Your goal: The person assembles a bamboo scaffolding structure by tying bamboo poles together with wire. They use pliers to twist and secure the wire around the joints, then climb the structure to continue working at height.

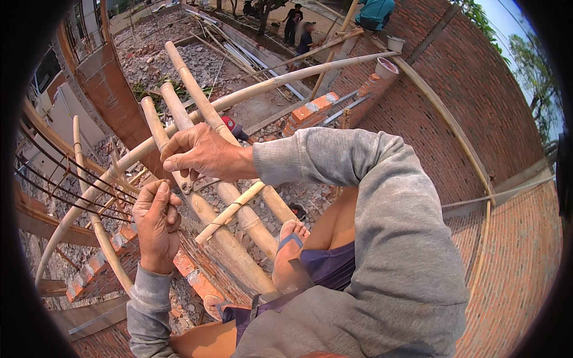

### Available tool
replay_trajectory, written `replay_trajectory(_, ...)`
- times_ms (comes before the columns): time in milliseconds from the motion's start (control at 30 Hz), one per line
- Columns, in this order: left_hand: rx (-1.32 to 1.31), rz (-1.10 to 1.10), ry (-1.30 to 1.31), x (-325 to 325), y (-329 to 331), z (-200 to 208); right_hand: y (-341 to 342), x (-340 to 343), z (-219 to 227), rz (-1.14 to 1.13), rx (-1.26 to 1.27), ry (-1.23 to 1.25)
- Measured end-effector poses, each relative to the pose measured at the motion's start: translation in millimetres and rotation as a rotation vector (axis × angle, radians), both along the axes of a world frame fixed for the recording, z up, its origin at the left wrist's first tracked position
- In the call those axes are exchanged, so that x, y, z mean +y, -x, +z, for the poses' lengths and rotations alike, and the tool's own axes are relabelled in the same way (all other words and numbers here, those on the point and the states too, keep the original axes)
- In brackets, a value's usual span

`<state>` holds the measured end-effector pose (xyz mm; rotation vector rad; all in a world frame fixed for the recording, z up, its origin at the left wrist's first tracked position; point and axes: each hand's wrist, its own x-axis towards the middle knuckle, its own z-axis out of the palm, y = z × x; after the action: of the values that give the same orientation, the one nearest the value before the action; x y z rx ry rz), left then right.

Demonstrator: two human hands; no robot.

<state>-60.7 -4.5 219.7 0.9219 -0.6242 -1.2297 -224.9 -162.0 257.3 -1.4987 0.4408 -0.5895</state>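
All around, a building site: brick wall (489, 107) to the right, rubble (149, 56) spread below. In front, directly under both hands, bamboo poles (236, 253) side by side, with a long curved pole (298, 74) running crosswise — presumably as a support. Short stick (230, 212) laid slantwise over the poles, dark bands around it, seemingly to stop them from spreading. Right hand (206, 152) above the poles, fingers curled, thumb and forefinger drawn into a pinch; left hand (158, 224) just below, thumb pressed against bent forefinger. Pinched so, perhaps, to control something fine such as wire — too thin to tell. Sandalled feet (285, 259) planted apart near the poles, likely for balance.
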Motion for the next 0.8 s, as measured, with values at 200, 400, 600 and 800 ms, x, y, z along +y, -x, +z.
replay_trajectory(200,0.029,0.102,0.034,-7.8,5.9,-1.0,0.1,-4.9,11.1,0.054,-0.039,0.022)
replay_trajectory(400,0.157,-0.017,0.122,-9.3,5.8,5.0,-2.5,-1.0,15.8,0.148,-0.065,-0.172)
replay_trajectory(600,0.317,-0.134,0.162,-1.9,-0.8,4.3,2.1,-12.2,16.7,0.163,-0.041,0.307)
replay_trajectory(800,0.133,-0.056,0.048,-3.3,-4.3,6.3,4.8,-5.3,13.8,0.030,-0.019,0.540)
